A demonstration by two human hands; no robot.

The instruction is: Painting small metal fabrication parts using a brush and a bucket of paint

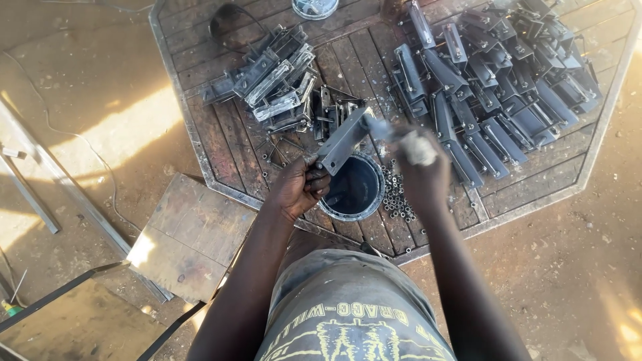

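My left hand (301, 187), centre of frame, fingers curled tight around the lower end of a grey metal bracket (344, 140). Bracket tilts up toward the right, held over a round dark paint tin (354, 189) that sits just below it, centre frame.

My right hand (421, 170), just right of centre, is blurred. It is closed on a small brush (401, 137) whose tip meets the upper end of the bracket. Finger detail cannot be made out beyond a closed grip.

Tin stands on an octagonal wooden table (221, 144) with a metal rim, filling the upper half of the frame. Small nuts (396, 197) scattered beside the tin on its right. Heap of light, bare brackets (274, 83) upper left of centre; larger heap of dark brackets (501, 87) upper right. A few loose bolts (274, 152) lie left of my left hand.

Lower left: a flat steel plate (190, 234) touching the table's edge, dirt floor around it, a cable (80, 144) trailing across the ground.
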